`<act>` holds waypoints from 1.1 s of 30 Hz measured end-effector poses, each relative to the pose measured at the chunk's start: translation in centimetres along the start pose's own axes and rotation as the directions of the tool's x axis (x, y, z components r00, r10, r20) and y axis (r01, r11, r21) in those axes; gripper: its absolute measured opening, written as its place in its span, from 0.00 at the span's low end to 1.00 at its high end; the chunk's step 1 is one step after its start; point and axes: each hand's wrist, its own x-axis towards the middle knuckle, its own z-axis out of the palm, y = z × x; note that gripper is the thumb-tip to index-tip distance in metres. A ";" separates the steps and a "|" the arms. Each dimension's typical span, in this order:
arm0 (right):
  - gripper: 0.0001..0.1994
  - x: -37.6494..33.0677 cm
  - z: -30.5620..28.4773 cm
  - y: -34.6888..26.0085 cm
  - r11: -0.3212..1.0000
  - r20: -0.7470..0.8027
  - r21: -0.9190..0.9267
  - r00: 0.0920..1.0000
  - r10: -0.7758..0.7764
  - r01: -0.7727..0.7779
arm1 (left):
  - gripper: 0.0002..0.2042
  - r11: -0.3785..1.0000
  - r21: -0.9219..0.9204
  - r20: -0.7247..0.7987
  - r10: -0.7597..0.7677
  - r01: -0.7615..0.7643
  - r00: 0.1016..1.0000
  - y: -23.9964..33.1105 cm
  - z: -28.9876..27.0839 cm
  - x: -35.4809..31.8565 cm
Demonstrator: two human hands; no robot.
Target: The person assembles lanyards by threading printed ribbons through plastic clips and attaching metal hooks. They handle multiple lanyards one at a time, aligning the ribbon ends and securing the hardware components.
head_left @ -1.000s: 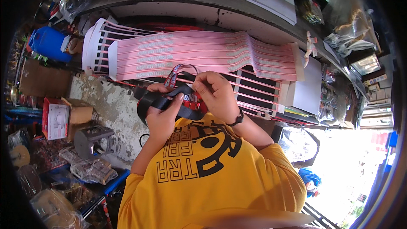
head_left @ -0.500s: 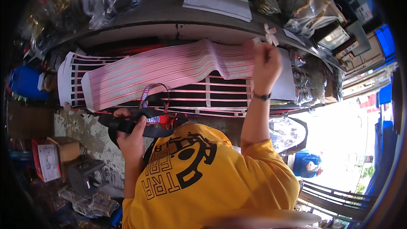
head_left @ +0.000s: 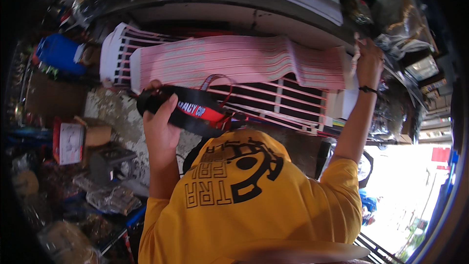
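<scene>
Left hand: the left hand [head_left: 161, 129] is closed around a black, tube-shaped cloth sleeve with a red band [head_left: 188, 111], thumb laid over its near edge and fingers wrapped behind.
Sleeve: it lies crosswise in that hand, its open dark end just left of the fingers and its red end running out to the right, toward the person's chest in a yellow printed shirt [head_left: 254, 200].
Cord: a thin red looped cord [head_left: 215, 82] rises just above the sleeve's right part (where it is fastened I cannot tell).
Right hand: the right hand [head_left: 370, 58] is raised high, well apart from the left, fingers pinched on a small pale item [head_left: 356, 55] too small to make out; a dark band sits on its wrist.
Sheets: long pink printed paper sheets [head_left: 234, 61] hang between the two hands, over a white slatted rack [head_left: 273, 102] beneath the grey counter [head_left: 234, 17].
Beside the left hand: a blue plastic container [head_left: 58, 51] up to its left, a red-and-white carton [head_left: 68, 142] lower left.
</scene>
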 end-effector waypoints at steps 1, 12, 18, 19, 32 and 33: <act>0.16 -0.5 -0.9 -0.9 0.999 0.072 -0.018 0.996 0.045 -0.044 | 0.20 0.999 -0.038 0.010 0.004 -0.003 1.000 0.5 -0.2 0.2; 0.21 -7.7 -3.3 -23.3 -0.019 0.045 0.996 0.694 -0.719 -0.085 | 0.18 0.996 -0.083 0.101 -0.030 0.038 0.994 3.1 -0.6 1.5; 0.11 -10.6 -1.6 -28.8 -0.145 0.023 0.922 0.425 -0.905 -0.359 | 0.13 0.969 -0.197 0.039 -0.146 0.151 0.989 6.5 -4.2 3.9; 0.10 -10.5 -1.7 -28.9 -0.174 0.038 0.878 0.428 -0.903 -0.446 | 0.12 0.960 -0.219 0.040 -0.170 0.175 0.985 7.3 -5.1 4.2; 0.13 -3.7 -7.7 -26.9 -0.296 -0.025 0.803 0.468 -0.884 -0.517 | 0.16 0.904 0.385 -0.413 -0.011 0.186 0.910 10.1 -15.0 -1.0; 0.13 -3.2 -8.1 -27.1 -0.282 -0.008 0.803 0.464 -0.886 -0.525 | 0.18 0.732 0.598 -0.419 -0.061 0.326 0.906 10.0 -15.1 -1.3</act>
